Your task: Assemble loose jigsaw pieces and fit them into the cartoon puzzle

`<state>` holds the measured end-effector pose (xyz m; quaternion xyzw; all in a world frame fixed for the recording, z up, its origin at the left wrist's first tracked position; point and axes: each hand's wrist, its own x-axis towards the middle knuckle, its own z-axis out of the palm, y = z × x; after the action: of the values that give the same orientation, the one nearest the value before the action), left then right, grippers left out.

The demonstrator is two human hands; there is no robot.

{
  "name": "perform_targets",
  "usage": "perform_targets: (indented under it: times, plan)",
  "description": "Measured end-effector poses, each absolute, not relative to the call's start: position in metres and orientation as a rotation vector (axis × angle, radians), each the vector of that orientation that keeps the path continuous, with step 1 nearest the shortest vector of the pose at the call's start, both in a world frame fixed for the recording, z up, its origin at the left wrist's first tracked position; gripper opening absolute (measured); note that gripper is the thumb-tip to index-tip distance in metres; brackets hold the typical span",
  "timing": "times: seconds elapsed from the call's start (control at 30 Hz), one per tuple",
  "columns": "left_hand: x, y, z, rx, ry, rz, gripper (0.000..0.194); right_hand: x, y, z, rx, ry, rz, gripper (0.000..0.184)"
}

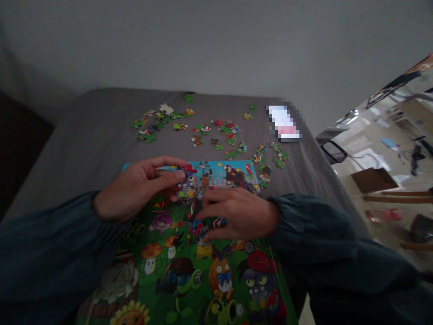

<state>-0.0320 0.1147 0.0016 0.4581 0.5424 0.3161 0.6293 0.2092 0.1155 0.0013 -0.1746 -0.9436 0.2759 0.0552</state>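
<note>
Left hand point(138, 187): over the top edge of the jigsaw puzzle, thumb and forefinger pinched closed on a puzzle piece point(187, 170), other fingers curled beneath.
Held piece: dark with a red top, partly hidden by the thumb.
Right hand point(237, 214): palm down, fingers loosely curved and reaching toward the middle of the puzzle, fingertips at a small heap of pieces point(201, 229). Cannot tell whether it has hold of any.
Jigsaw puzzle point(189, 271): lies flat between and under both hands, its near end running out of view. Green cartoon plants and zombies at the near end, blue strip with yellow stars at the far end. Cannot tell whether this is joined pieces or a printed board.
Loose pieces point(216, 133): scattered in clusters beyond the puzzle, more beside its far right corner, all apart from the hands.
Surface: grey bedcover point(84, 149) under everything, softly creased.
Sleeves: dark teal point(43, 253), gathered at both wrists.
Far edge: blurred white and pink object point(283, 123) on the cover, too obscured to name.
Beyond: white wall point(216, 40) behind; cardboard box point(374, 179) on the floor at right.
</note>
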Motion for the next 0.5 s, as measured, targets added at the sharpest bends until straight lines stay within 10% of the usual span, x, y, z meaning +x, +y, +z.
perform_targets:
  times: [0.17, 0.37, 0.5]
  plan:
    - [-0.0310, 0.1155, 0.0014, 1.017, 1.197, 0.736, 0.037, 0.2100, 0.1157, -0.0002, -0.501, -2.817, 0.876, 0.018]
    - [-0.0297, 0.1144, 0.0013, 1.020, 1.182, 0.756, 0.032, 0.2046, 0.1086, -0.0044, -0.404, -2.786, 0.684, 0.051]
    - [-0.0287, 0.1147, 0.0018, 1.012, 1.177, 0.778, 0.033, 0.2014, 0.1064, -0.0080, -0.361, -2.840, 0.609, 0.038]
